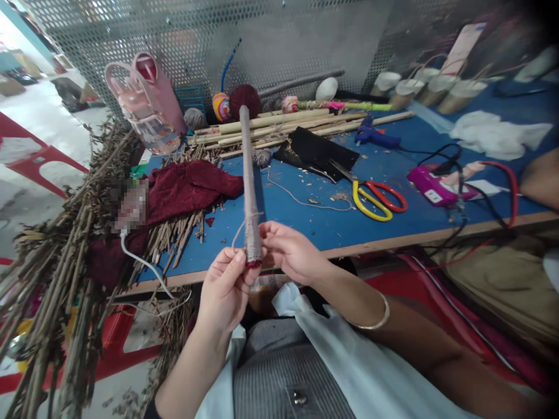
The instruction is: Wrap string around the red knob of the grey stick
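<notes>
A long stick (248,169) wrapped in grey yarn points away from me over the table edge, with dark red showing at its near end. My left hand (225,285) is closed around that near end from the left, thumb along its side. From the right, my right hand (290,250) has its fingers bent in and pressed against the stick just above the end; its fingertips are partly hidden. A loose loop of grey yarn (236,235) stands off the stick above my left thumb.
On the blue table (301,224) lie scissors (375,198), black cloth (317,152), dark red cloth (192,186), a glue gun (376,137) and a purple power strip (437,185). Wooden sticks, yarn balls and cups line the back. Dried stalks (65,262) fill the left; another person's arm (541,179) shows right.
</notes>
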### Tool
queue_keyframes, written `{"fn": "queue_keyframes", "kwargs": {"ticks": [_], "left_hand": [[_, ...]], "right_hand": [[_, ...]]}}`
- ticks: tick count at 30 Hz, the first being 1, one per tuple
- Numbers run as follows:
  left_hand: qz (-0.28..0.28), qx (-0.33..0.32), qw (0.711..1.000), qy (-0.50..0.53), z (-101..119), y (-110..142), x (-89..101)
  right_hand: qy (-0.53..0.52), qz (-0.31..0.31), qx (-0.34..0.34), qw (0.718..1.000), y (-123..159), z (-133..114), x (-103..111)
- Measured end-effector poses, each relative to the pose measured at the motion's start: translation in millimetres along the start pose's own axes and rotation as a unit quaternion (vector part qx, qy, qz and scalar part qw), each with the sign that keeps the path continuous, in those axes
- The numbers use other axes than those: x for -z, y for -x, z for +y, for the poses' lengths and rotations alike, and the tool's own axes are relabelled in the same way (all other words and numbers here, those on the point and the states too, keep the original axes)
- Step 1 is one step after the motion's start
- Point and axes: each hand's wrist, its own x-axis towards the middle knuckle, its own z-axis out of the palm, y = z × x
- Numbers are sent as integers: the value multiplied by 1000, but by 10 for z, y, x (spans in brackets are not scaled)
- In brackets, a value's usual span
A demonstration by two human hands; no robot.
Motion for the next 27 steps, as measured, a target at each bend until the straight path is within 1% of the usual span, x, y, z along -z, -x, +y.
{"fn": "queue_keyframes", "kwargs": {"ticks": [2,3,7,10,14,15,17,19,21,22,24,27], "left_hand": [[7,5,1000,18,-25,20,-19],[10,10,1000,26,-30,26,-28],[21,35,998,58,-34,34,-49],[28,47,995,84,-35,35,-58],[20,72,992,104,-22,51,-59],[24,81,990,109,-18,55,-56],[39,102,987,120,-16,57,-46],[58,118,983,127,-24,49,-34],[66,135,981,126,-39,33,-29],[68,145,979,123,-46,25,-31],[72,167,976,117,-52,11,-46],[90,200,969,113,-39,0,-88]], "right_hand": [[-39,-61,-59,996,-2,34,-26],[-64,-83,-81,991,-18,23,-47],[-175,-139,-164,961,-125,-25,-122],[-225,-166,-174,944,-192,57,-141],[-235,-174,-171,941,-198,238,-125],[-228,-170,-161,945,-181,272,-122],[-205,-140,-116,962,-129,316,-122],[-177,-81,-53,979,-64,327,-128],[-158,-22,1,987,0,314,-126],[-155,-3,18,988,26,302,-120],[-149,17,35,988,69,270,-96],[-130,22,41,990,115,220,-53]]}}
